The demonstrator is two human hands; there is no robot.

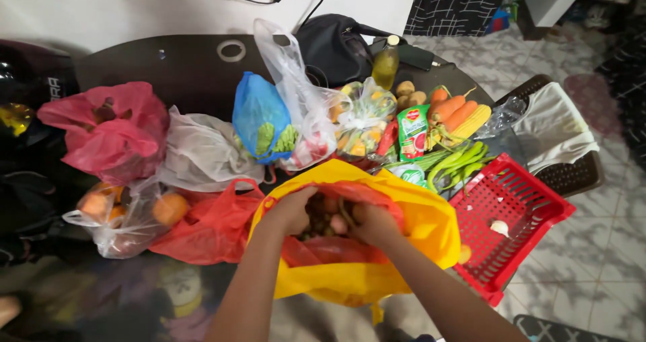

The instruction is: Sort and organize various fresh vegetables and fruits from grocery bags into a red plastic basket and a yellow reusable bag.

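Two bare hands reach into a yellow plastic bag [410,234] at the near edge of a dark round table [182,66], where a red inner bag [330,251] lies open around a clutch of small brownish, rounded produce [321,219]. The left hand [291,211] curls its fingers over the inner bag's rim, gripping the plastic; the right hand [373,224] is closed around some of the contents, though exactly what it grips cannot be made out. Just right of the bag sits a red slotted plastic basket [531,200] with a single pale bulb [499,228] inside. Behind it lie green beans [464,160], carrots [454,110], a cob of corn [471,122], potatoes [409,93] and a bottle of yellow oil [385,62]. To the left crowd a red bag [208,231], a clear bag of oranges [128,214], a grey bag [202,150], a pink bag [111,130], a blue bag [259,113] and a black handbag [336,46]. A brown woven chair [572,174] draped with white cloth stands on a pale marbled tile floor [592,268], beneath a white wall [101,19] edged in pink.
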